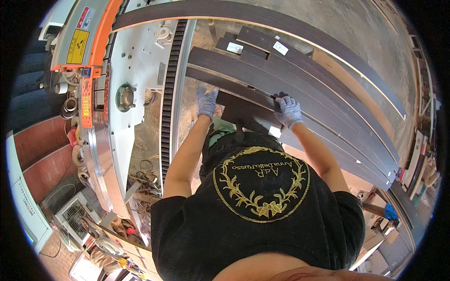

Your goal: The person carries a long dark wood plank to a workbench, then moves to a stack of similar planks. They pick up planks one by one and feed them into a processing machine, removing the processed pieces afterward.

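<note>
Several long dark boards (pixel 242 73) lie side by side before me. My right hand (pixel 289 111), in a grey knit glove, grips the edge of a dark board (pixel 239 89), with its fingers over the far edge. My left hand (pixel 206 102), gloved the same way, is at the near left end of the boards, its fingers pointing away from me; whether it touches a board is unclear. Between my hands, nearer to my body, lies a shorter dark panel (pixel 242 112) with a white label (pixel 275 132) at its corner.
On the left stands a white machine bed with a ribbed black belt (pixel 170 87) and an orange-edged housing (pixel 102 38). One long dark board (pixel 225 10) reaches from the machine across the far side. Further boards with white labels (pixel 235 47) lie beyond my hands.
</note>
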Motion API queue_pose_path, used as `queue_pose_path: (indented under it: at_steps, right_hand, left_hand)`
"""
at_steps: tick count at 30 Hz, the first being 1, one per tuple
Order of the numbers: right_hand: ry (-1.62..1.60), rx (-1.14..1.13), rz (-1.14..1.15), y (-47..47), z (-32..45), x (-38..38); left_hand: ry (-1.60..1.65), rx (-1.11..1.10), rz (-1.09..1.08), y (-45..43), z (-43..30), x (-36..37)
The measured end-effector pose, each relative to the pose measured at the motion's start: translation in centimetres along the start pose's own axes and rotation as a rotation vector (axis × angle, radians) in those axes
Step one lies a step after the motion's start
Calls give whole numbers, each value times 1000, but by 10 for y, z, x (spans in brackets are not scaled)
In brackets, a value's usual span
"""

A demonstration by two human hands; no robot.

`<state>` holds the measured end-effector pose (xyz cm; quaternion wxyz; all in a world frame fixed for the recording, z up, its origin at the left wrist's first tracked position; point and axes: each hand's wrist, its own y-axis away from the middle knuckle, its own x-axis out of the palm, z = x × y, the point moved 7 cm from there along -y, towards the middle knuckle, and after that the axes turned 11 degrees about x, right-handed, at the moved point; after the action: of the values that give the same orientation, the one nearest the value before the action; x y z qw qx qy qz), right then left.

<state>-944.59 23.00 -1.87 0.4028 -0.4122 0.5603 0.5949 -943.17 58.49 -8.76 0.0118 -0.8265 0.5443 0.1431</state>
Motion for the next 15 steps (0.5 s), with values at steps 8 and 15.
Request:
queue_pose_path:
  at_steps: [8, 15]
  right_hand:
    - [-46, -56, 4, 82, -78, 47]
    - [-43, -7, 149, 113, -122, 58]
  left_hand:
    - [176, -476, -302, 48, 35, 8]
    - [-707, 12, -207, 57, -11, 15]
